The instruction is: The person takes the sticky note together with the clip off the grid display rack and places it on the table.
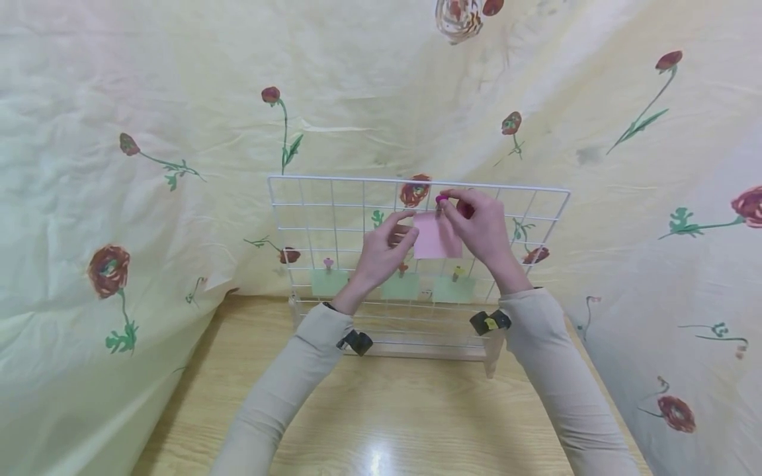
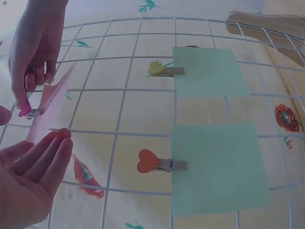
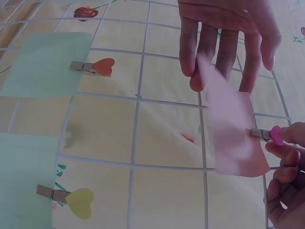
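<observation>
— Inspection query: any legible text, brand or number on the square pink paper note (image 1: 434, 239), or the square pale-green paper note (image 1: 400, 287) at seven o'clock from it?
— Finding: none readable in any view.

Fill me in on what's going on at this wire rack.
A person's right hand pinches a magenta clip at the top edge of a pink note, up against the wire rack. The left hand is at the note's left side, fingers not wrapped round it. Lower down, three green notes already hang in a row, each with its own clip. Whether the magenta clip has caught a wire is hard to tell.
</observation>
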### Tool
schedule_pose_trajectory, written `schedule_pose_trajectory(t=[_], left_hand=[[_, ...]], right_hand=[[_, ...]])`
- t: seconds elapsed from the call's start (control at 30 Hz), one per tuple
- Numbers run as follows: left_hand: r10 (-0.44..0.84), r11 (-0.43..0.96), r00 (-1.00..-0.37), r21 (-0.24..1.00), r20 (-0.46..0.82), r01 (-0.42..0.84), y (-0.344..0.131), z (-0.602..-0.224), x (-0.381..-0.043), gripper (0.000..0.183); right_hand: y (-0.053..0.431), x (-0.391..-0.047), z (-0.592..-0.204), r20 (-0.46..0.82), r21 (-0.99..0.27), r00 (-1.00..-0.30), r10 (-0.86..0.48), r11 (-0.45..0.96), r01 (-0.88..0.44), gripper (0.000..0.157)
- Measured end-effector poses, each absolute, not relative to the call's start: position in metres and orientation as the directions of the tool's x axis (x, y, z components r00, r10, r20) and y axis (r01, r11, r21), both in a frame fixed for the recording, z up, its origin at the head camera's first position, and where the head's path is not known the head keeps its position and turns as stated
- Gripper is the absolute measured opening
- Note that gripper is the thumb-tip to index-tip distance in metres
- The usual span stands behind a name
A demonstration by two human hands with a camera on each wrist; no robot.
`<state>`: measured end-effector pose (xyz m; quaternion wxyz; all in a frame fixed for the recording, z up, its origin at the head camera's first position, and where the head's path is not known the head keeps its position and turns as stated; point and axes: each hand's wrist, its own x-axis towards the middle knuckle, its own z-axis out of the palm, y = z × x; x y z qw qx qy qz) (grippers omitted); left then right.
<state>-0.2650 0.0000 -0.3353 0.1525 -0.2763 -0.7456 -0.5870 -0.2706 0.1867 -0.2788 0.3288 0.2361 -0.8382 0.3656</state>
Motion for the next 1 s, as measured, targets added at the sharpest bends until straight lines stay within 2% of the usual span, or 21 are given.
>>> schedule_pose_trajectory(t=[0.27,1.0], left_hand=[[0.149,0.125,-0.798,0.79,0.584,0.601,0.01,-0.332,-0.271,0.025],[-0.032,0.041,-0.791,0.791,0.611,0.61,0.02,-0.323,-0.279,0.009]], right_hand=[[0.189,-0.269,-0.275,0.662,-0.516,-0.735,-0.147,0.622,-0.589,0.018],[0.195,-0.271,-0.272,0.614,-0.563,-0.767,-0.188,0.577,-0.592,0.014]])
